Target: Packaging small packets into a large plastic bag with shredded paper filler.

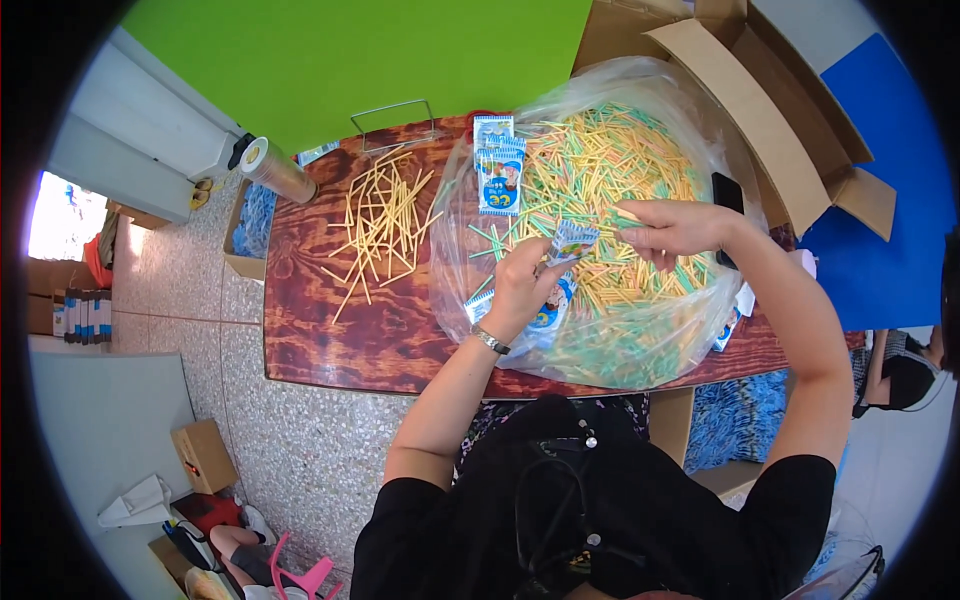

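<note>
My left hand (520,284), with a metal watch on its wrist, pinches a small blue-and-white packet (574,240) upright. Just right of it, my right hand (668,228) hovers over a heap of thin pastel sticks (610,150), yellow, green and pink. Its fingers are drawn together; whatever lies between them is too small to make out. The heap lies in a large clear plastic bag (455,215) spread out on the table. More packets (500,185) lie at the heap's upper left, and another packet (556,303) is partly hidden beneath my left hand.
Loose yellow sticks (385,225) are scattered on the red-brown table (330,350), left of the bag. Beyond them stands a wire frame (392,122). A tall cylinder (278,168) rises by the left edge. A black phone-like object (728,200) and an open carton (760,120) are at right.
</note>
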The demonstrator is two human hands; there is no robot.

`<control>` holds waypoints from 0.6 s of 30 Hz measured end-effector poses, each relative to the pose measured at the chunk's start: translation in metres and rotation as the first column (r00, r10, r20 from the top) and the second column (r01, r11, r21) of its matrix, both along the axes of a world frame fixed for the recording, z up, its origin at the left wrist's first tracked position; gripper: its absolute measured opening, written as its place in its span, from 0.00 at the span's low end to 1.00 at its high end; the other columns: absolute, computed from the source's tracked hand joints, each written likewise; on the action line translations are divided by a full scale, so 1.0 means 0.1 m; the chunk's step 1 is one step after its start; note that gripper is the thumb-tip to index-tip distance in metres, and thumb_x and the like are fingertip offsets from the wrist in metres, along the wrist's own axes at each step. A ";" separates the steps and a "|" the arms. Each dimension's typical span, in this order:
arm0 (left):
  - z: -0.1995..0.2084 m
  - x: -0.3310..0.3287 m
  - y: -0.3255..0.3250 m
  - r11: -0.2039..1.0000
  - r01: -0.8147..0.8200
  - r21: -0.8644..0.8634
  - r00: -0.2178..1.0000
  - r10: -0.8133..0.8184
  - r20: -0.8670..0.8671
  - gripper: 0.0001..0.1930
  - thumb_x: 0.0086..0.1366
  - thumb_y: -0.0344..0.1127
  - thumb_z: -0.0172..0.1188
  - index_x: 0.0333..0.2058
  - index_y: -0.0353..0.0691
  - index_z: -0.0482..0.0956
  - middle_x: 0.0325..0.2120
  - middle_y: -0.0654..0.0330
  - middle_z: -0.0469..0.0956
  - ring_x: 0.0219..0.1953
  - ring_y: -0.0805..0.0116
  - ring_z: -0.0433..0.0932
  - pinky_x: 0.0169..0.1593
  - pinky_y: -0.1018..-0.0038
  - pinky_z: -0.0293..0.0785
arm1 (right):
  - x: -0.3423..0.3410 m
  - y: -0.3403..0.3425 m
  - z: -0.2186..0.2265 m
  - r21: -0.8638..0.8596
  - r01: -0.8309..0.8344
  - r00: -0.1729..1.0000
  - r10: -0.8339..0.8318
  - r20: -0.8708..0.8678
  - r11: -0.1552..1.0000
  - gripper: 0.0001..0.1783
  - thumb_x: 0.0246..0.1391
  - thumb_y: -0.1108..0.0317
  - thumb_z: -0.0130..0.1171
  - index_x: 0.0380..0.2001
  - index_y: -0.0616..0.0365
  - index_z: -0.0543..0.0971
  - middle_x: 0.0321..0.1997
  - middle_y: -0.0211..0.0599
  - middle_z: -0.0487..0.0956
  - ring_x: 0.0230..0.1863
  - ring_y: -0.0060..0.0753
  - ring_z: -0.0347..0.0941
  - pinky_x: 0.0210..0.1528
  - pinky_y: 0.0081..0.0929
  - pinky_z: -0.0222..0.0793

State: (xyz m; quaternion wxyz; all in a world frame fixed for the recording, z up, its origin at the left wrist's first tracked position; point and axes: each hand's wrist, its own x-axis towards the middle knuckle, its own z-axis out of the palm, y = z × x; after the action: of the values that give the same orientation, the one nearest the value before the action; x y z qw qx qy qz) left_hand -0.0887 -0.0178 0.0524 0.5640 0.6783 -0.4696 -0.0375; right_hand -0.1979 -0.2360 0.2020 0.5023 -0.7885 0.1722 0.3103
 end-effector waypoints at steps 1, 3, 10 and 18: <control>0.02 -0.01 -0.02 1.000 -0.001 0.000 1.000 0.001 0.002 0.15 0.52 0.24 0.69 0.39 0.32 0.78 0.27 0.55 0.78 0.27 0.66 0.79 0.29 0.73 0.74 | 0.02 0.02 0.11 -0.099 -0.129 0.992 0.129 -0.007 0.987 0.22 0.66 0.48 0.48 0.46 0.58 0.69 0.31 0.34 0.75 0.31 0.24 0.75 0.31 0.25 0.73; 0.03 -0.03 -0.03 0.993 -0.043 -0.108 0.994 0.054 0.099 0.15 0.51 0.22 0.68 0.38 0.33 0.77 0.26 0.53 0.79 0.26 0.63 0.79 0.28 0.72 0.74 | 0.11 0.14 0.26 -0.226 -0.258 0.958 0.280 0.069 0.939 0.18 0.67 0.52 0.48 0.41 0.58 0.69 0.27 0.40 0.75 0.30 0.35 0.77 0.31 0.35 0.71; 0.01 -0.01 0.00 0.988 -0.072 -0.138 0.984 0.093 0.151 0.15 0.51 0.20 0.67 0.38 0.34 0.78 0.25 0.53 0.80 0.25 0.63 0.81 0.26 0.71 0.74 | 0.23 0.34 0.44 -0.624 -0.337 0.784 0.577 0.227 0.704 0.15 0.62 0.58 0.53 0.34 0.61 0.70 0.24 0.51 0.75 0.31 0.58 0.75 0.35 0.49 0.67; 0.11 -0.03 0.05 0.987 -0.129 -0.096 0.955 0.150 0.256 0.17 0.51 0.19 0.63 0.41 0.35 0.78 0.29 0.53 0.82 0.29 0.60 0.82 0.30 0.71 0.78 | 0.31 0.51 0.52 -0.710 -0.465 0.746 0.666 0.007 0.529 0.12 0.58 0.62 0.57 0.33 0.62 0.71 0.26 0.52 0.77 0.34 0.59 0.75 0.35 0.49 0.68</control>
State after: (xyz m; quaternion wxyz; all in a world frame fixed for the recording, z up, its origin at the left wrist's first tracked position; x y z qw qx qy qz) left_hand -0.0916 -0.0131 0.0635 0.5243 0.6859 -0.4922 0.1109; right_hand -0.1664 -0.1846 0.2542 0.0736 -0.9603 -0.0687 0.2604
